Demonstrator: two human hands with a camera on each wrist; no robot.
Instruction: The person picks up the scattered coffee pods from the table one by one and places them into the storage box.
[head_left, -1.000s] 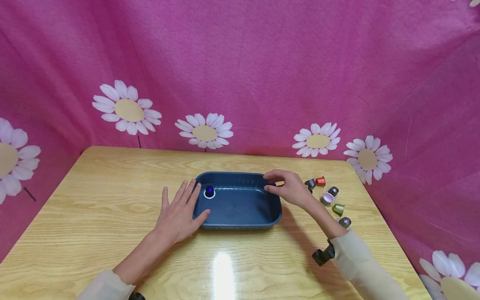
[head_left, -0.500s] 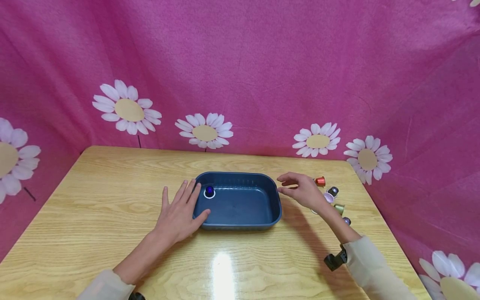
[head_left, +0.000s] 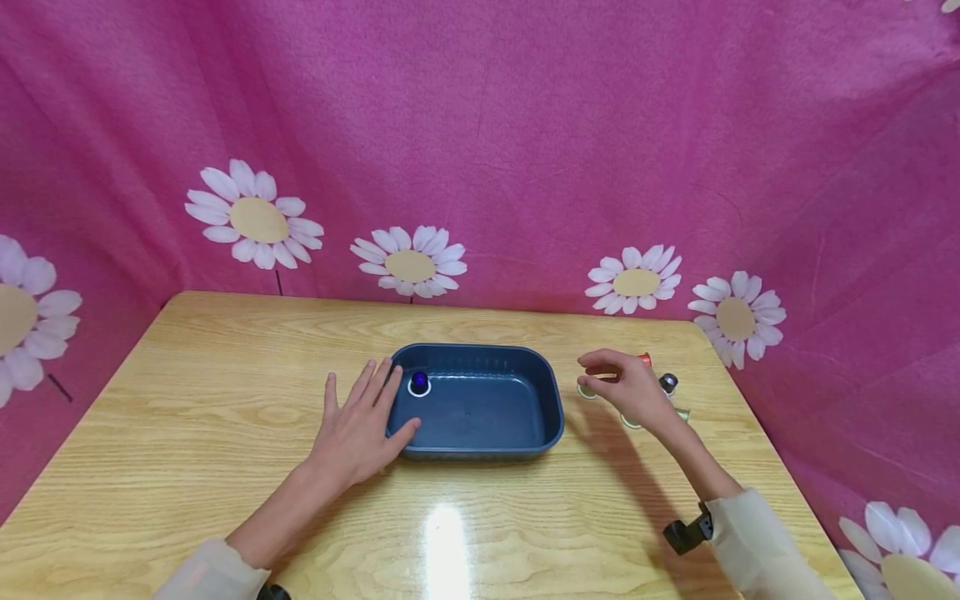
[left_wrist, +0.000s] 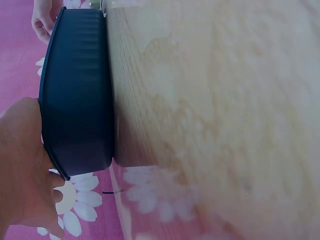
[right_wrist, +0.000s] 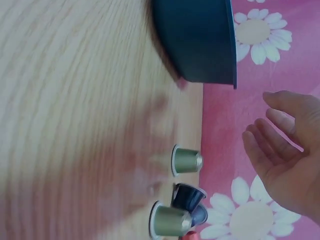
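Right hand [head_left: 628, 390]: hovered, thumb and fingers apart, above small green metallic capsule [right_wrist: 186, 161].
Left hand [head_left: 356, 429]: rested, spread, on dark-blue plastic tub [head_left: 472, 421].

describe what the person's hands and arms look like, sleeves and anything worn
The left hand and right hand are bare, no gloves or rings visible. The left sleeve and right sleeve are pale cream. A small black device sits by the right sleeve's end; another black one shows partly at the left.
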